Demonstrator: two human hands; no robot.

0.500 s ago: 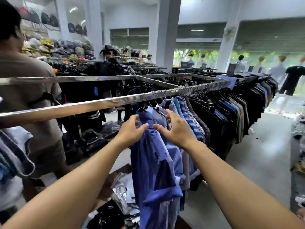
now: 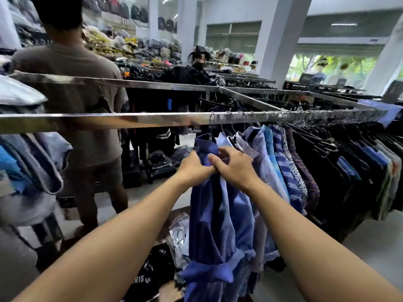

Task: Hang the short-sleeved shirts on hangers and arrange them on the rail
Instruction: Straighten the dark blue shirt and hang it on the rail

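Below the rail (image 2: 152,119), your left hand (image 2: 194,170) and right hand (image 2: 238,168) grip the collar of the shirt (image 2: 207,216), fingers (image 2: 224,154) closed; a hard tug could pull it off its hanger (image 2: 210,127).

Soft daylight enters from the windows (image 2: 305,66) at far right; the metal rail (image 2: 152,119) shows glare, the left edge is motion-blurred, and straight lines bow near the borders

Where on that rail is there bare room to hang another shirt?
The near rail is bare left of the dark blue shirt that the left hand and right hand grip. Right of it, hung shirts crowd the rail.
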